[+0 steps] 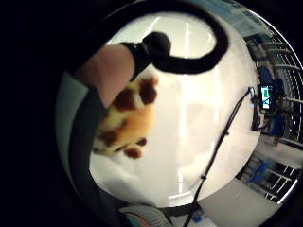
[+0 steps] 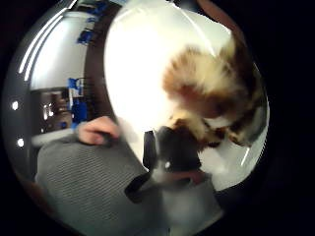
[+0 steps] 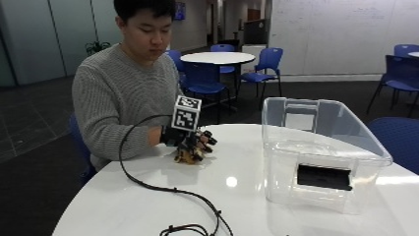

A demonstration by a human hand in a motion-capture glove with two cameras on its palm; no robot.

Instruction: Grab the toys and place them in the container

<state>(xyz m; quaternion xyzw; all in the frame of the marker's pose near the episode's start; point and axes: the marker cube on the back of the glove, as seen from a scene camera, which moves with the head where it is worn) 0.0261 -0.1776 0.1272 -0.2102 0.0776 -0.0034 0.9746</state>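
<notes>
A plush toy [image 3: 191, 157] with brown, orange and white patches lies on the white table [image 3: 229, 196], near the edge in front of the person. My gloved right hand [image 3: 189, 139] sits on top of it, fingers curled down around it. Both palm views show the toy [image 1: 125, 118] [image 2: 216, 98] close against the palm, with the white tabletop behind it. The clear plastic container [image 3: 308, 157] stands open-topped on the table, well to the side of the hand, with a gap of bare table between them.
A black cable [image 3: 164, 189] runs from the hand across the table towards its front edge. A black patch [image 3: 324, 177] shows low on the container. Blue chairs [image 3: 262, 64] and another round table [image 3: 217, 57] stand behind, off the work table.
</notes>
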